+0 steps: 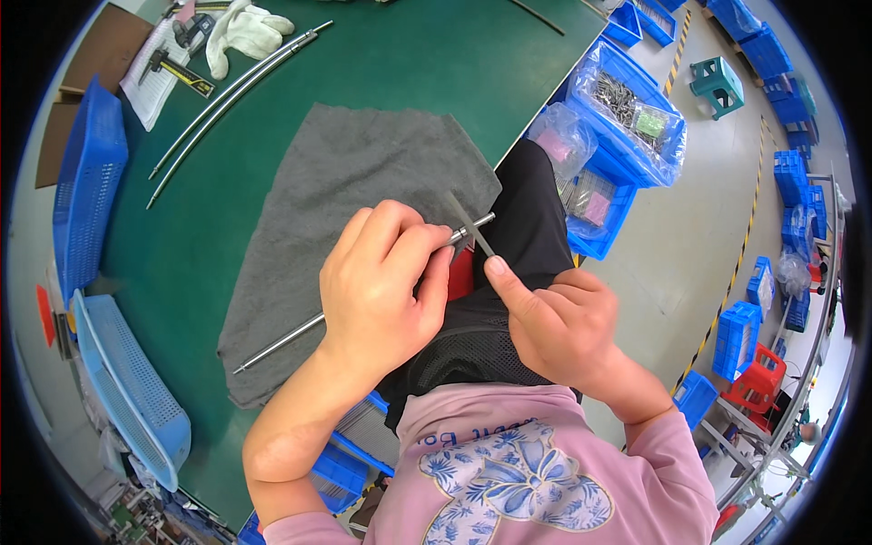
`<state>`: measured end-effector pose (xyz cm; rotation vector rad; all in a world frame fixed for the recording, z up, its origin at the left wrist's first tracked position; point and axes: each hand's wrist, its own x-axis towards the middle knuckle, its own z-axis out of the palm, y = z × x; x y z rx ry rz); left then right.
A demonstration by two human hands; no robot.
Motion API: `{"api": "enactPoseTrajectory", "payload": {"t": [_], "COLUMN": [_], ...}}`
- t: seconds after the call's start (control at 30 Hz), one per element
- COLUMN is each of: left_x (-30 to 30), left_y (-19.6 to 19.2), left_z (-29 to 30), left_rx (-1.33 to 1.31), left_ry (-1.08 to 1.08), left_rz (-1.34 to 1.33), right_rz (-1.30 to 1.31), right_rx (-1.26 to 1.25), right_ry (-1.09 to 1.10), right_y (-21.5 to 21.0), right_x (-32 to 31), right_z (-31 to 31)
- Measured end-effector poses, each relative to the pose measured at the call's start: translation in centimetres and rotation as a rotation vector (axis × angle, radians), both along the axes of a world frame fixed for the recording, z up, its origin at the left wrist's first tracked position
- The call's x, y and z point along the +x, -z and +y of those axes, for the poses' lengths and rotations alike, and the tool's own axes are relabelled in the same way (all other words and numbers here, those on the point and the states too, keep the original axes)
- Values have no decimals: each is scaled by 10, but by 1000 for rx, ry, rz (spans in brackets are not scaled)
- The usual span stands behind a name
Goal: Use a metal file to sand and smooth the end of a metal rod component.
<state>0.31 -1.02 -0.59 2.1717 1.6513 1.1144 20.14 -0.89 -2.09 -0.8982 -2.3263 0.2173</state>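
Note:
My left hand [377, 282] is closed around a slim shiny metal rod [280, 345]. The rod runs from the lower left, under my hand, to a stepped tip just past my fingers. Across that tip lies a narrow flat file [470, 221], touching or nearly touching it. My right hand [565, 327] grips the file's lower end, index finger stretched along it; the rest of the grip is hidden. A grey cloth [363, 163] is spread on the green table beneath my left hand, with the rod's far end above it.
More thin rods [238, 91] lie on the green table [381, 64], near white gloves [245, 36] and a caliper [177, 73]. Blue baskets [136, 391] line the left edge. At right, blue bins [627, 177] hold bagged metal parts; a green stool [718, 86] stands on the floor.

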Motion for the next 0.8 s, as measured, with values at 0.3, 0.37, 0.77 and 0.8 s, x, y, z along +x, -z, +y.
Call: {"api": "enactPoseTrajectory", "payload": {"t": [0.3,0.37,0.77,0.8], "left_x": [0,0,1,1], "left_y": [1,1,3,3], "left_z": [0,0,0,0], "left_rx": [7,10,16,5], "left_ry": [2,5,-5,-16], "left_rz": [-2,-1,-8,-11], "right_rz": [-107,-128,-56,-27], "right_rx": [16,30,15,36], "right_ry": [44,76,163,151], "right_y": [-6,-8,-5,-2], "right_x": [-1,-1,5,3], "right_z": [-4,-4,8,9]}}
